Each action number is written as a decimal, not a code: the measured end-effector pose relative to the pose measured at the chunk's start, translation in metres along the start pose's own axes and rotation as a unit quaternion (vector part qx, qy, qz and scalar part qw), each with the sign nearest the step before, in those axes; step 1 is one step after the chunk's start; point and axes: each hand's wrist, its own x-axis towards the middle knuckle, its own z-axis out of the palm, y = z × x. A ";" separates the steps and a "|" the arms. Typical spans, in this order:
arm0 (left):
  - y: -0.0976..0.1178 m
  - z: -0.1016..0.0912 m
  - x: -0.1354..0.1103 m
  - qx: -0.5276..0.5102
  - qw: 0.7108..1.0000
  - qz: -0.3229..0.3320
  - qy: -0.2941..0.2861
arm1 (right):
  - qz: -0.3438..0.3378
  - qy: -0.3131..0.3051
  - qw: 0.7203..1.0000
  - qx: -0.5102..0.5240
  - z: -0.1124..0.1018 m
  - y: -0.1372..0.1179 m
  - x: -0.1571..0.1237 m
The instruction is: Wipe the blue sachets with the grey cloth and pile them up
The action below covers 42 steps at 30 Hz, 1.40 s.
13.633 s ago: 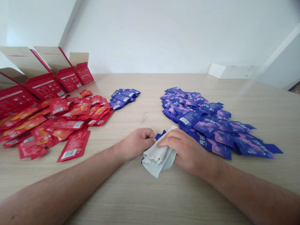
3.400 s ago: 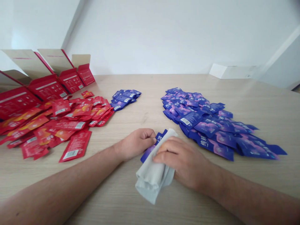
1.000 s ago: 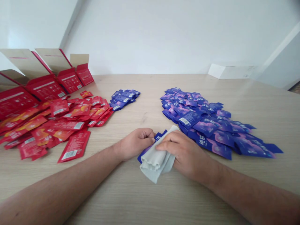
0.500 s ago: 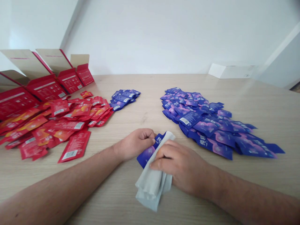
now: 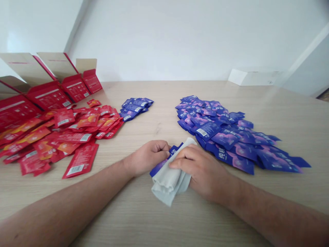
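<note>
"What did the left hand (image 5: 150,157) hold?"

"Its thumb and fingers pinched a blue-and-purple sachet (image 5: 157,168), which lay between the two hands."

"And the right hand (image 5: 203,168)?"

"It gripped a folded white cloth (image 5: 167,181), draped across part of that sachet."

"What lay around them?"

"A pile of matching sachets (image 5: 226,135) spread just beyond the right hand; left of the left hand, red sachets (image 5: 81,159) sprawled before open red cartons (image 5: 48,96)."

1. Left hand (image 5: 150,156) pinches blue packet (image 5: 157,168) at edge.
2. Right hand (image 5: 200,168) grips folded white cloth (image 5: 167,181), overlapping packet.
3. Red packets (image 5: 81,158) at left, open red boxes (image 5: 48,96) behind.
4. Big blue pile (image 5: 227,137) at right.
</note>
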 end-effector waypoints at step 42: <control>0.001 0.001 0.000 0.028 1.000 0.009 -0.001 | -0.017 -0.039 0.999 0.008 0.002 -0.003 -0.003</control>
